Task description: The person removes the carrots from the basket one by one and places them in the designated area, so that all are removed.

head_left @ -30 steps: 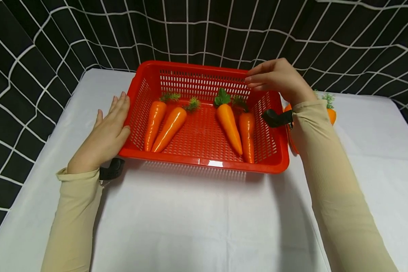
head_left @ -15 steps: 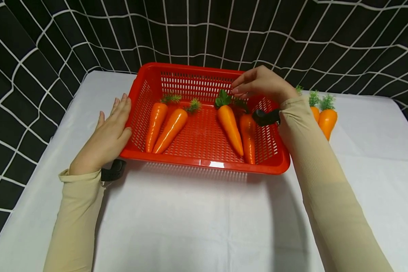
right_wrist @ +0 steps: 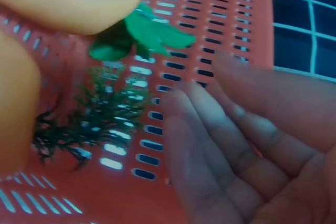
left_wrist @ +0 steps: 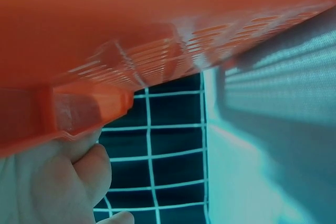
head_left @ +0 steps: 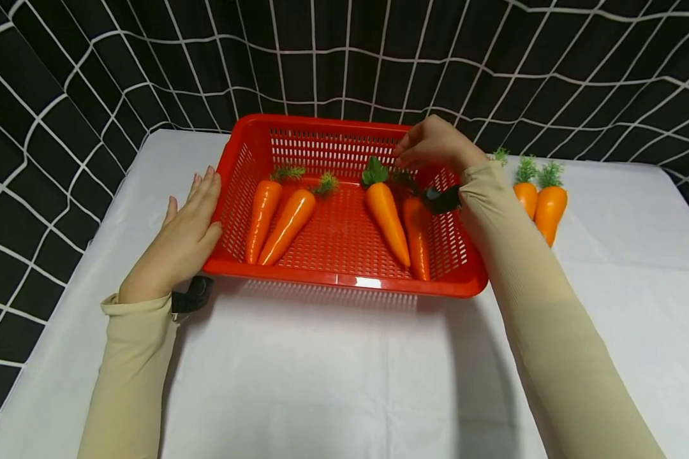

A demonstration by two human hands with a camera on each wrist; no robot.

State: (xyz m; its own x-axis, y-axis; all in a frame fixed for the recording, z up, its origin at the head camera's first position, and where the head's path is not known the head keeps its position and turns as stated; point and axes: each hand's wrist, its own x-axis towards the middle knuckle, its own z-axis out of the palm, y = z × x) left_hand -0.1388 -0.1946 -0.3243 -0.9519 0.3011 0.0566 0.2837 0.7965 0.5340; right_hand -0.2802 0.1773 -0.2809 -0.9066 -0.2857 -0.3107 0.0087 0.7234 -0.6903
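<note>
A red slotted plastic basket (head_left: 281,273) stands on the white cloth with several orange carrots inside. Two lie at its left, one (head_left: 263,210) beside the other (head_left: 289,224). At the right lie a carrot with broad green leaves (head_left: 387,217) and a carrot with a feathery dark top (head_left: 417,236). My left hand (head_left: 178,239) rests with straight fingers against the basket's left rim. My right hand (head_left: 436,145) hovers over the back right of the basket. In the right wrist view its relaxed fingers (right_wrist: 210,150) are close to the feathery top (right_wrist: 100,114), apart from it and holding nothing.
More carrots (head_left: 550,207) with feathery green tops lie on the white table cloth (head_left: 637,242) right of the basket, partly behind my right sleeve. A black cloth with a white grid (head_left: 367,57) hangs behind the table and at its left side.
My right hand has moved left and inward over the basket's back right part, uncovering the carrots on the cloth. The left hand keeps its place at the rim.
</note>
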